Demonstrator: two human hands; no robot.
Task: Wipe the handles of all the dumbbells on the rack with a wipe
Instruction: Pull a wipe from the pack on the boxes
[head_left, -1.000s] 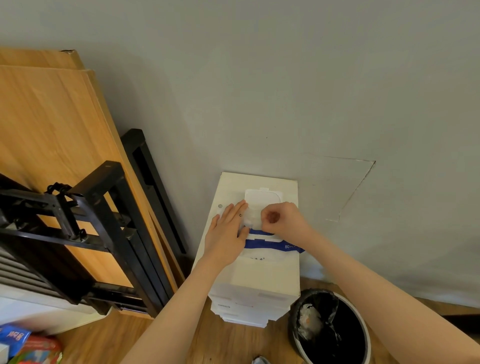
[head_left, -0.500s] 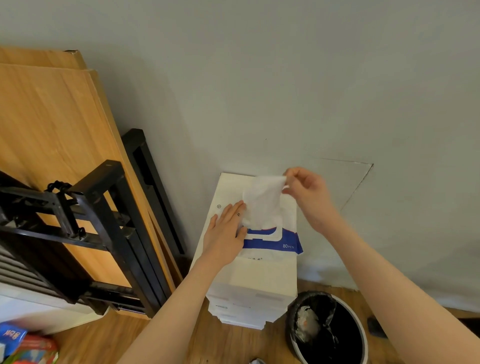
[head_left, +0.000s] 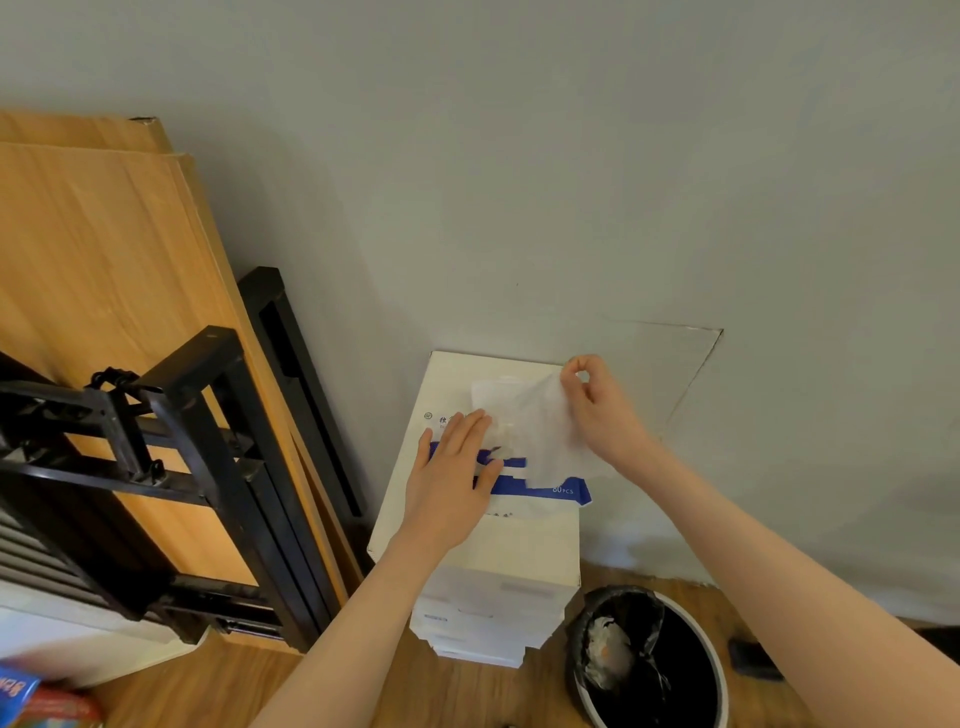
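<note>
R hand is pinching a white wipe by its top corner, holding it just above the wipe pack. L hand is pressing flat, fingers straight, on the pack, which is lying atop stacked white boxes. Wipe's lower edge is prob. touching the pack opening; blurry. Lined trash bin is sitting right of the boxes.

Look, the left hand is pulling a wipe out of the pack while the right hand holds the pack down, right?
Not quite: the hands are swapped. In the head view the right hand pinches the wipe by its top corner and lifts it, while the left hand lies flat on the pack of wipes, holding it down.
</note>
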